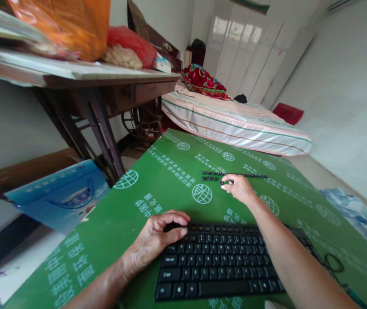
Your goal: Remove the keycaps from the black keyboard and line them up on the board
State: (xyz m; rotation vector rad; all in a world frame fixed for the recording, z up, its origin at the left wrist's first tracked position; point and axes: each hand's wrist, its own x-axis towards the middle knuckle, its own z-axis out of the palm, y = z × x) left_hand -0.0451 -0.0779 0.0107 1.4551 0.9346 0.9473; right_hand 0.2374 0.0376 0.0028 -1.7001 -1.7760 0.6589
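A black keyboard (222,259) lies on a green printed board (157,180) in front of me. My left hand (159,238) grips the keyboard's top left corner, fingers curled over its edge. My right hand (240,187) reaches out past the keyboard and pinches a small black keycap (224,182). Just beyond it lie rows of removed black keycaps (235,175), lined up on the board.
A dark wooden table (106,81) with orange and red bags stands at the left. A blue box (57,195) lies below it. A bed (235,124) with a striped mattress is behind the board. The keyboard's cable (333,262) coils at the right.
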